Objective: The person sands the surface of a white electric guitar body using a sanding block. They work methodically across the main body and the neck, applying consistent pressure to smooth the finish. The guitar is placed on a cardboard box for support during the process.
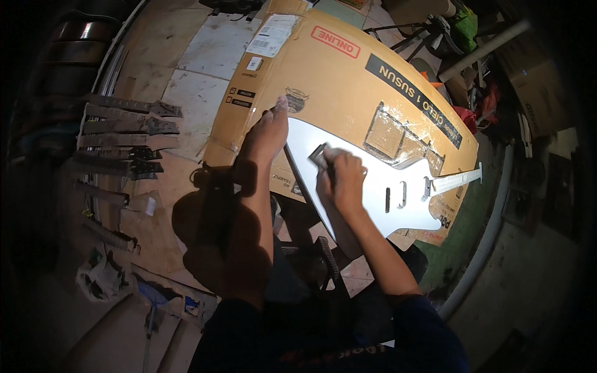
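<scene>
A white angular electric guitar body [373, 180] lies tilted over a large cardboard box, its neck [457, 181] pointing right. My left hand [268, 132] grips the body's upper left corner, with some fingers hidden behind the edge. Over the white face, my right hand [345, 178] is closed on a small dark block [319, 155], which rests against the surface. The hand is slightly blurred, and the block's underside cannot be seen. Dark slots and pickup openings [402, 194] show in the body near the neck.
The cardboard box [336, 81] lies under the guitar. Several guitar necks [130, 126] are lined up on the left. A crumpled plastic bag [102, 276] sits at lower left. A pale pipe [482, 242] runs along the right, and tripod-like legs [416, 37] stand at the back.
</scene>
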